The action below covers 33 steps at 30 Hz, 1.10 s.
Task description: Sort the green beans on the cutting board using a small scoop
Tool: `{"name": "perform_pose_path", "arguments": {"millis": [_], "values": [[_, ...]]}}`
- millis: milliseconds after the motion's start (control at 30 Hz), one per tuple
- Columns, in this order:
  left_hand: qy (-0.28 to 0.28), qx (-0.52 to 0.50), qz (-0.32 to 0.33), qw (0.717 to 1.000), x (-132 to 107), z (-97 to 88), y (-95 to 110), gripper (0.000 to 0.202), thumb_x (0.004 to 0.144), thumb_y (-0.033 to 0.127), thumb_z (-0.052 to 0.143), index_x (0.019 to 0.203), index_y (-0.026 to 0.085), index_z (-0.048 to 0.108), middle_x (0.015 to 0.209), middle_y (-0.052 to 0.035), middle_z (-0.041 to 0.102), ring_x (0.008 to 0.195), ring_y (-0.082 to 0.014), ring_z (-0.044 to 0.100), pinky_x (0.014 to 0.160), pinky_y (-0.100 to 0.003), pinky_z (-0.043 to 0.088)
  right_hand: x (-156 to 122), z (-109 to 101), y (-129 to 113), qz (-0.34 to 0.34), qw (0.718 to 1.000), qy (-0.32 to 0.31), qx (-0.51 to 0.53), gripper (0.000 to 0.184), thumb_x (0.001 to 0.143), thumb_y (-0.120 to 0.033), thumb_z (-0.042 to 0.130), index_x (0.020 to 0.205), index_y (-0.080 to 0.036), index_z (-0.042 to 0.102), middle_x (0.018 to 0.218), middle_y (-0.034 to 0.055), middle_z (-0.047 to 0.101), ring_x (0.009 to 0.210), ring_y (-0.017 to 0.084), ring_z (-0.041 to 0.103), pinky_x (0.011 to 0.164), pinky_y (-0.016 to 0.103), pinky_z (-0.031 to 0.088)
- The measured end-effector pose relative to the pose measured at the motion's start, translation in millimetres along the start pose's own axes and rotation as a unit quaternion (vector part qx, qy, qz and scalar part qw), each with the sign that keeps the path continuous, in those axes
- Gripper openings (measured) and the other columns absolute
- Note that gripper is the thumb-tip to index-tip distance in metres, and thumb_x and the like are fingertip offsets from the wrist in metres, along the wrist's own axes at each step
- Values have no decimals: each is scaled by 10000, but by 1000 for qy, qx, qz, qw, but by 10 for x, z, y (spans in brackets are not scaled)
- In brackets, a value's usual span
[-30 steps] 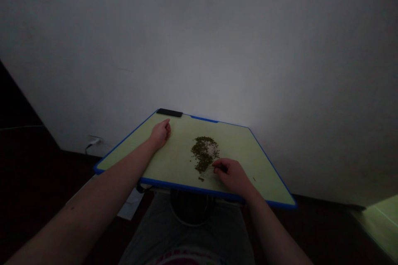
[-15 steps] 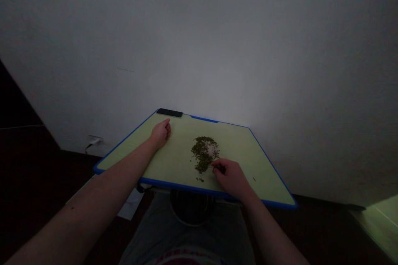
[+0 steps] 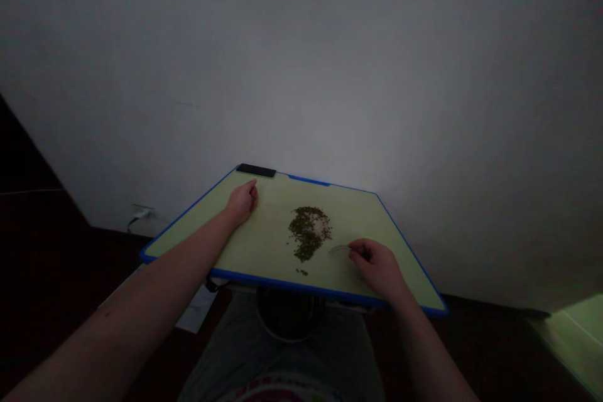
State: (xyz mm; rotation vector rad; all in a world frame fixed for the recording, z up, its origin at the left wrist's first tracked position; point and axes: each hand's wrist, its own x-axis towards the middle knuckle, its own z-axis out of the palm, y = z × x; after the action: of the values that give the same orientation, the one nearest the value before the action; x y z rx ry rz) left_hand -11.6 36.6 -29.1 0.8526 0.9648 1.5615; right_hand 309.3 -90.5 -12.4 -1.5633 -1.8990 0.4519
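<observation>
A small heap of green beans or seeds [image 3: 306, 235] with white grains [image 3: 320, 225] at its right side lies on a pale tabletop [image 3: 264, 245] with a blue rim. My right hand [image 3: 374, 264], to the right of the heap, pinches a thin, pale, curved tool [image 3: 340, 249] between thumb and fingers. Its tip points left toward the heap, apart from it; dim light hides its exact kind. My left hand [image 3: 242, 204] rests on the left of the tabletop, fingers curled closed, with nothing visible in them.
A black phone-like slab [image 3: 257, 170] lies at the back left corner. Behind the table stands a pale wall [image 3: 330, 75] with a plugged-in socket [image 3: 142, 213]. Below the front edge a dark round pot [image 3: 291, 314] sits by my lap. A few loose beans [image 3: 302, 272] lie near that edge.
My right hand has moved right, away from the heap, and the pale curved tool now shows clearly. A small dark bit at the right of the tabletop is now hidden. My left hand stays put.
</observation>
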Motion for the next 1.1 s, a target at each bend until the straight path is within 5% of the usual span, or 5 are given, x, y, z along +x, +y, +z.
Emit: {"name": "perform_pose_path", "arguments": {"millis": [233,500,967,1100], "values": [[2,6,9,1000,16,14,-10,346,703,383,468,465,198,298,347,67,245,273,-59,216,305,-228,100,-53,199,-354,-88,993,-74,13,195,714,-199,469,840,-193,619,734,20,644,656,132,569,621,242,424],[-3,6,7,1000,10,30,7,342,707,384,464,471,198,301,341,69,253,267,-60,223,301,-225,107,-56,262,-449,-92,994,-59,-11,206,703,-177,472,834,-190,630,742,20,645,669,128,563,637,236,411],[-8,-4,11,1000,18,-28,-12,350,702,393,481,470,196,308,353,68,256,275,-61,224,299,-228,100,0,-65,121,49,995,63,-58,232,674,-268,478,823,-170,628,729,37,649,653,144,577,620,246,414],[-4,-5,15,1000,26,-35,-27,351,699,385,486,467,194,305,355,70,249,281,-58,221,300,-225,104,-30,-37,52,47,997,50,-22,258,692,-298,467,854,-162,615,709,35,644,617,143,574,581,245,416]]}}
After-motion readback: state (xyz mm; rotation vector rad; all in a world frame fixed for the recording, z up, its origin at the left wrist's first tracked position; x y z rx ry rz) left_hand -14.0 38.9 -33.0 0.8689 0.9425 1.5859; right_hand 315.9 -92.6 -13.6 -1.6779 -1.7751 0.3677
